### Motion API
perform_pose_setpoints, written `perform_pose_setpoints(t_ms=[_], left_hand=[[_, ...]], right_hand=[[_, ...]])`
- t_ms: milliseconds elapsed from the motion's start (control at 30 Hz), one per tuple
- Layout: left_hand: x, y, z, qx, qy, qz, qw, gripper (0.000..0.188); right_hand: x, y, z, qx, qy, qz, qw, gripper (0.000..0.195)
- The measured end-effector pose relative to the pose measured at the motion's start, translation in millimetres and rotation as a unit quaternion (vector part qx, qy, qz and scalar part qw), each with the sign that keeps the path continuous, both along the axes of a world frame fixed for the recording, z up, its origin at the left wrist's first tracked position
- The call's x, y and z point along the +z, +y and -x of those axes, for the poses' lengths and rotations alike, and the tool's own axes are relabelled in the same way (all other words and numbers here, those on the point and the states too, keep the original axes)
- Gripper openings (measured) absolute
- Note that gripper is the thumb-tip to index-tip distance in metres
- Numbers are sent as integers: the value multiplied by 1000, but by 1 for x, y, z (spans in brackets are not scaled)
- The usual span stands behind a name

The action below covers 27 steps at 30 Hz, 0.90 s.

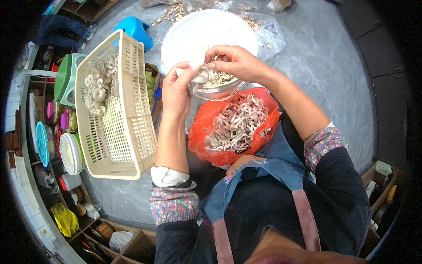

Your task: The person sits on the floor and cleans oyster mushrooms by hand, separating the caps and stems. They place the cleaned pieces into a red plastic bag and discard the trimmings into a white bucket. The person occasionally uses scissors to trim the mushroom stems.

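A small clump of pale grey oyster mushrooms is held in my left hand. My right hand pinches at the clump's upper right edge with thumb and fingers. Below my hands stands a metal bowl with small mushroom pieces in it. Nearer to me a red plastic bag gapes wide, full of torn mushroom strips. To the left, a cream plastic basket is tilted and holds a larger cluster of oyster mushrooms.
Beyond my hands is a large round white surface, with mushroom scraps and clear plastic around it. A blue stool stands behind the basket. Shelves with tubs line the left side. Another person's legs show at the upper left.
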State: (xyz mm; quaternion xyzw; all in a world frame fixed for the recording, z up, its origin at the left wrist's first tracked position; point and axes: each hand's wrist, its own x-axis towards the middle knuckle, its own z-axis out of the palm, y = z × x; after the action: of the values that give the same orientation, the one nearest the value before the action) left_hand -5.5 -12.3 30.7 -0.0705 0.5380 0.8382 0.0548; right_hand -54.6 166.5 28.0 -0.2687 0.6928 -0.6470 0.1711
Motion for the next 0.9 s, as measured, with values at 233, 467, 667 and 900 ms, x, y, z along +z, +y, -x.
perform_pose_setpoints(t_ms=[233, 467, 667, 900], left_hand=[[-8, 9, -3, 82, 108, 181, 974, 13], [-15, 19, -2, 119, 165, 286, 937, 13], [-7, 17, -3, 96, 236, 425, 869, 13], [-8, 15, -3, 56, 224, 424, 876, 10]], right_hand=[[4, -4, -6, -15, -57, 58, 997, 21], [3, -5, -9, -57, -38, 57, 996, 22], [2, -4, -13, -118, 118, -69, 984, 17], [2, -2, -14, -106, 159, -89, 978, 16]])
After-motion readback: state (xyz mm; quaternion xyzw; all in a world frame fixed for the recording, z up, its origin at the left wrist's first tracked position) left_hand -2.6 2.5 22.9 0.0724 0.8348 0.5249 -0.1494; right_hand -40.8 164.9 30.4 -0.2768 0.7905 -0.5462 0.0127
